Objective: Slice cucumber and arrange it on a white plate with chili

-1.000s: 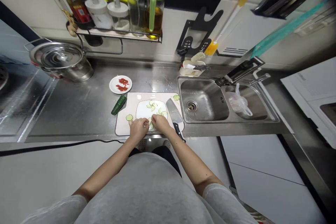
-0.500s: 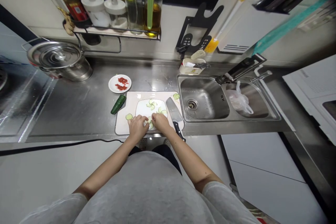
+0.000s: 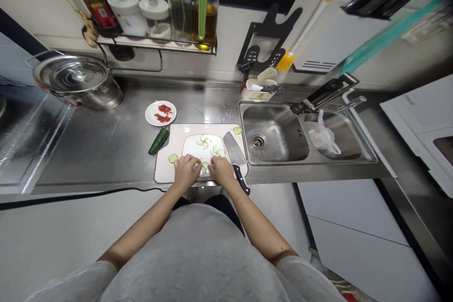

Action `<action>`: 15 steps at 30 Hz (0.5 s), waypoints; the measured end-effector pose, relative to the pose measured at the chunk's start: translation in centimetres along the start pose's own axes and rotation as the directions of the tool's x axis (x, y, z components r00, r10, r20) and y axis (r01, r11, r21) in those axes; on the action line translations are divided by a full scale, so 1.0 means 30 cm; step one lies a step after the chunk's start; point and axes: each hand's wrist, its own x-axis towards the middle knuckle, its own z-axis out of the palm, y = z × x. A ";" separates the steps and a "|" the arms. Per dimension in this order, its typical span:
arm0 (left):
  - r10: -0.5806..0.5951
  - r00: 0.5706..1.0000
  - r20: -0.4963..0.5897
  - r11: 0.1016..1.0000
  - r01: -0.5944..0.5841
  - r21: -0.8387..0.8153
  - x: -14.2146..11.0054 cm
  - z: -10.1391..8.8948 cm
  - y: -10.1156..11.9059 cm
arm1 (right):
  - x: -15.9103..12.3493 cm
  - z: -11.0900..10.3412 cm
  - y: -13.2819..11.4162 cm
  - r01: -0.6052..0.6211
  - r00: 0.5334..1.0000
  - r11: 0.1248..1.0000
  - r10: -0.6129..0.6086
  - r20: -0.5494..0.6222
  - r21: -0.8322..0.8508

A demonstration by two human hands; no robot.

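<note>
A white squarish plate (image 3: 189,144) lies on a pale cutting board (image 3: 164,170), bearing thin cucumber slices (image 3: 204,141) in curved, pinwheel-like groups. My left hand (image 3: 186,171) is at the plate's front left, its fingers bent together beside the nearest group of slices (image 3: 204,168). On the other side of that group, my right hand (image 3: 222,171) has its fingers drawn together at the plate's front right. Whatever sits between the fingertips of either hand is too small to make out. A knife (image 3: 234,148) rests on the board to the right, its black handle past the front edge.
A piece of cucumber (image 3: 159,141) lies left of the board, and a round plate (image 3: 150,115) of chopped red bits stands behind it. Loose slices (image 3: 173,158) sit on the board. To the right is a double sink (image 3: 276,160); a lidded pot (image 3: 102,96) stands at left.
My right hand has moved right and slightly back from the front group of slices, leaving more of that group visible. My left hand has stayed nearly in place.
</note>
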 end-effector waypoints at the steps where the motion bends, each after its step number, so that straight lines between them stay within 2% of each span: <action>1: -0.012 1.000 0.004 1.000 0.012 0.001 0.003 0.001 0.002 | -0.001 0.001 0.000 -0.006 1.000 1.000 0.006 0.005 -0.005; 15: -0.107 0.991 0.084 0.994 0.105 0.031 0.019 -0.002 0.020 | 0.013 -0.013 0.009 -0.031 0.999 0.999 0.032 0.040 -0.021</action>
